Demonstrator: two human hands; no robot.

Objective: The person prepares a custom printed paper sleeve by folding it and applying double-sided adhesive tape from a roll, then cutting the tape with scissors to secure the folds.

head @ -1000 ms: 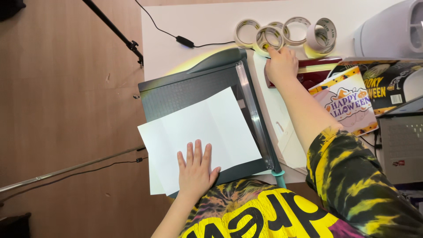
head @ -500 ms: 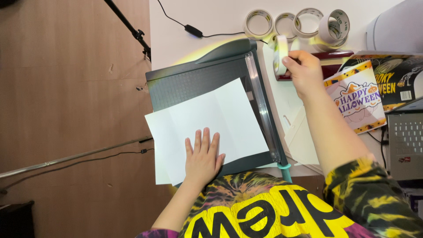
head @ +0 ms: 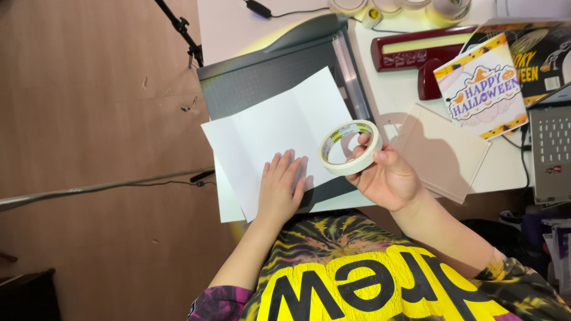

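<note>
You look down at a white counter (head: 226, 30) set against a brown wooden floor (head: 89, 148). Your left hand (head: 281, 191) lies flat, fingers spread and gripping nothing, on a sheet of white paper (head: 279, 128). The paper rests on a grey paper cutter (head: 267, 71) and hangs over the cutter's near edge. Your right hand (head: 386, 178) grasps a roll of pale tape (head: 351, 147), held upright just above the paper's right corner, with fingers through its hole.

Right of the cutter a beige board (head: 443, 151) lies flat on the counter. Beyond it sits a dark red tool (head: 416, 53), and beside that a bright holiday card (head: 482, 89) with orange pumpkins. More tape rolls (head: 410, 6) line the far edge, cut off by the frame. A black cable (head: 279, 12) runs across the far counter. A black stand leg (head: 178, 27) and a thin metal rod (head: 89, 190) cross the floor on the left.
</note>
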